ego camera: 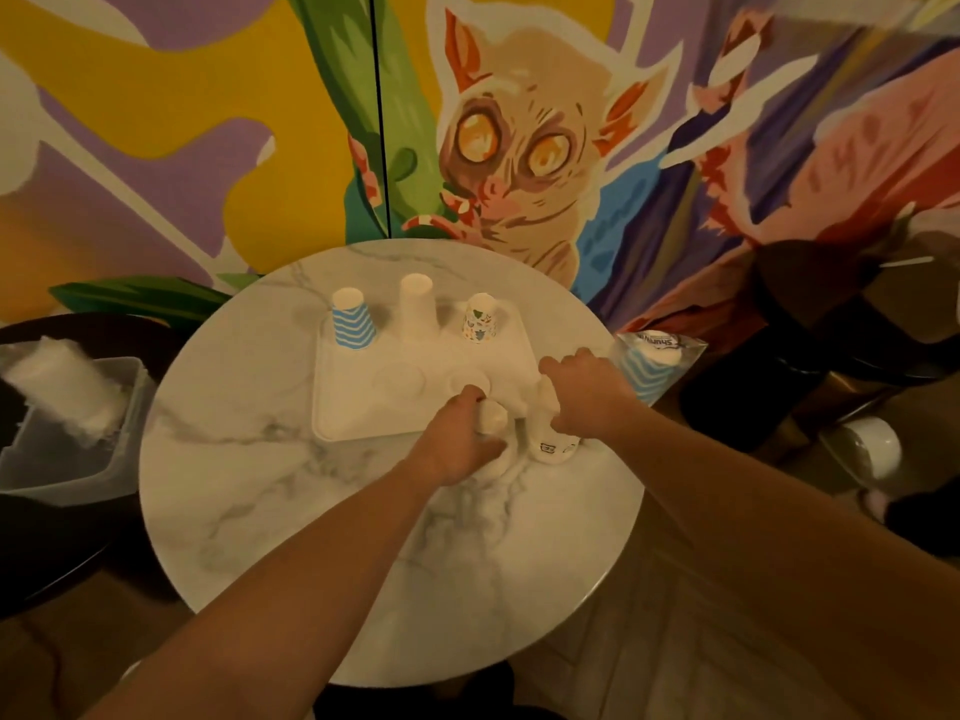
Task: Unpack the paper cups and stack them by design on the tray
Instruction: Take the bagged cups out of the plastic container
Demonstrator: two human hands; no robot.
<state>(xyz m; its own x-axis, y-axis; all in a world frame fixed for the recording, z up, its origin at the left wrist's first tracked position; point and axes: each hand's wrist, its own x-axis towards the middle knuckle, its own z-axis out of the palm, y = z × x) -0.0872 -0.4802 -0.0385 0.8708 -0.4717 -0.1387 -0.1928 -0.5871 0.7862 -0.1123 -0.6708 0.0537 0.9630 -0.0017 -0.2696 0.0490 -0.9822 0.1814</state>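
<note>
A white tray (363, 402) lies on the round marble table (322, 537). Along its far edge stand three upside-down stacks: blue zigzag cups (353, 324), plain white cups (417, 306) and cups with small coloured prints (480, 319). At the tray's near right corner my left hand (457, 444) grips a white cup (493, 419) from the side. My right hand (584, 394) grips the top of a stack of white cups with small drawings (550, 444) standing on the table. A clear bag with blue zigzag cups (652, 363) lies at the table's right edge.
A clear plastic bin (67, 449) with crumpled wrapping stands on a dark stool at the left. Dark stools and a white object (878, 444) sit at the right. A painted mural wall rises right behind the table.
</note>
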